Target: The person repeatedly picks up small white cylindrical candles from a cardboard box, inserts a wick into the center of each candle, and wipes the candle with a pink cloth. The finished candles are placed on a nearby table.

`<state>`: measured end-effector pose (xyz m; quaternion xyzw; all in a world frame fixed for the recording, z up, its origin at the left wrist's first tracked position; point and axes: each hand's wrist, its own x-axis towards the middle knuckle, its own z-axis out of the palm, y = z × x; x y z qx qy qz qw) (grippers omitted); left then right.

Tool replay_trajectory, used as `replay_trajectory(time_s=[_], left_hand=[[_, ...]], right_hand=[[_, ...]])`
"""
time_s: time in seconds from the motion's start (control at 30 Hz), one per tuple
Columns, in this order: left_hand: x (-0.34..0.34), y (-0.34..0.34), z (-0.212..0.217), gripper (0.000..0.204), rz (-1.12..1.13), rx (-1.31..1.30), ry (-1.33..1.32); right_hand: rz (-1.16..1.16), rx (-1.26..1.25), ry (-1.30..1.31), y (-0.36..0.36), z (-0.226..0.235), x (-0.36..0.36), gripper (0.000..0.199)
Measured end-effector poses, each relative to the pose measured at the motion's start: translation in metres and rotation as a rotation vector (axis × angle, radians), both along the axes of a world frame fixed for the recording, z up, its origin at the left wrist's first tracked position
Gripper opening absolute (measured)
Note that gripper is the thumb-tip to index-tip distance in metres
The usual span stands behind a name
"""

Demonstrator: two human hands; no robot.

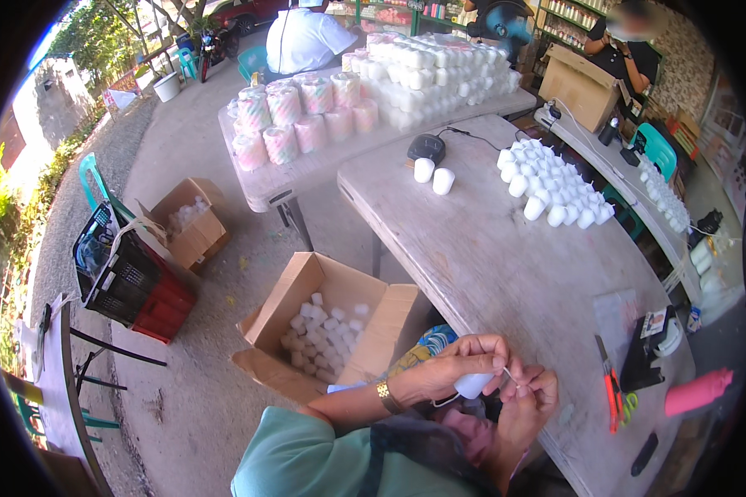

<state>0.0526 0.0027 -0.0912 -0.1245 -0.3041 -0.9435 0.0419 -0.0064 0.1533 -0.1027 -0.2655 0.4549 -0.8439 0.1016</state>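
Over the near edge of the table, my left hand (466, 361) is closed around a small white candle (473, 385). Close beside it, my right hand (529, 407) pinches a thin pale wick (510, 376) at the candle's end. The fingertips of both hands nearly meet there. Below and left of my hands, an open cardboard box (379, 340) holds many loose white candle pieces (322, 340). On the tabletop ahead stand a close-packed group of white candles with wicks (551, 182) and two separate white candles (433, 176).
Scissors (612, 393), a black device (646, 352) and a pink bottle (699, 393) lie at right on the table (489, 240). Wrapped candle packs (294, 116) fill a farther table. A crate (133, 273) and another carton (192, 224) stand on the floor. People sit beyond.
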Motion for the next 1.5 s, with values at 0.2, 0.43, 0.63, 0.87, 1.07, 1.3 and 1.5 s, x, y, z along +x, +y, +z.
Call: replay_trajectory(time_s=[0.2, 0.43, 0.63, 0.87, 1.07, 1.3, 1.5], left_hand=[[0.002, -0.002, -0.003, 0.02, 0.023, -0.14, 0.108], [0.004, -0.004, -0.006, 0.02, 0.095, -0.251, 0.118], [0.004, -0.006, -0.003, 0.019, 0.068, -0.239, 0.112], [0.002, -0.005, -0.01, 0.019, 0.072, -0.177, 0.086], [0.001, -0.002, -0.009, 0.02, 0.096, -0.15, 0.101], [0.004, -0.01, -0.013, 0.02, 0.127, -0.313, 0.048], [0.002, -0.007, -0.01, 0.021, 0.142, -0.266, 0.026]], right_hand=[[0.081, 0.017, -0.015, -0.005, 0.01, 0.004, 0.018], [-0.088, 0.427, 0.269, 0.003, 0.012, 0.006, 0.018], [-0.338, 0.708, 0.714, 0.001, 0.021, 0.005, 0.016], [-0.458, 0.784, 0.847, -0.007, 0.03, 0.012, 0.012], [-0.316, 0.797, 0.792, -0.002, 0.028, 0.007, 0.015], [-0.395, 0.88, 0.991, -0.002, 0.025, 0.009, 0.014], [-0.351, 0.907, 0.998, 0.0, 0.023, 0.009, 0.014]])
